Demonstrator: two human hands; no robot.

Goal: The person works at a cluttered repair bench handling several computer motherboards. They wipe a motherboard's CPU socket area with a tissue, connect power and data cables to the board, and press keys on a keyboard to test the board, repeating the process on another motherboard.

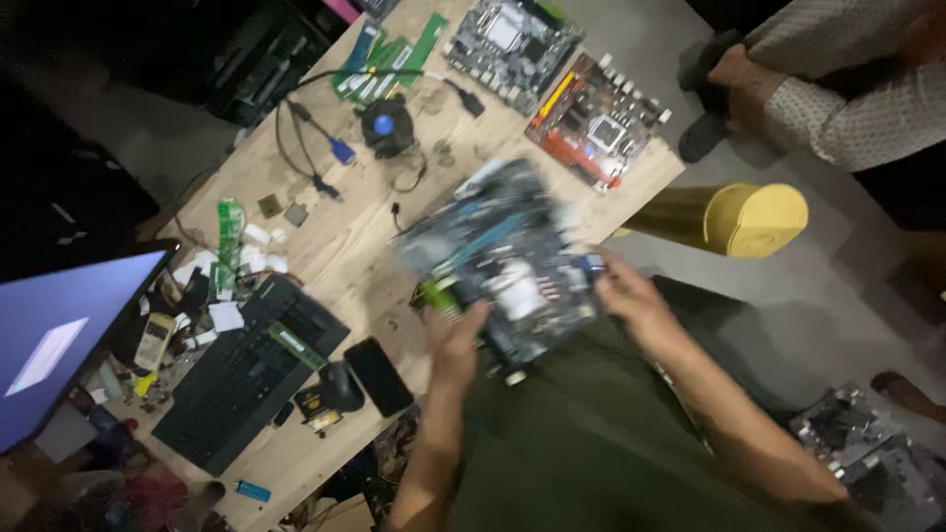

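I have both hands on a blurred circuit board [503,261], held above the desk [335,246] near its 5 o'clock edge. My left hand [455,340] is closed on the board's 7 o'clock corner, my right hand [631,296] on its 3 o'clock side. At 12 o'clock lie a grey board [512,44] and a red board [596,123]; a keyboard [241,374] sits at 8 o'clock.

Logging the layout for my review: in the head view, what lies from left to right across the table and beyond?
Monitor → black keyboard → black phone → left hand → blue motherboard → right hand → gold cylinder.
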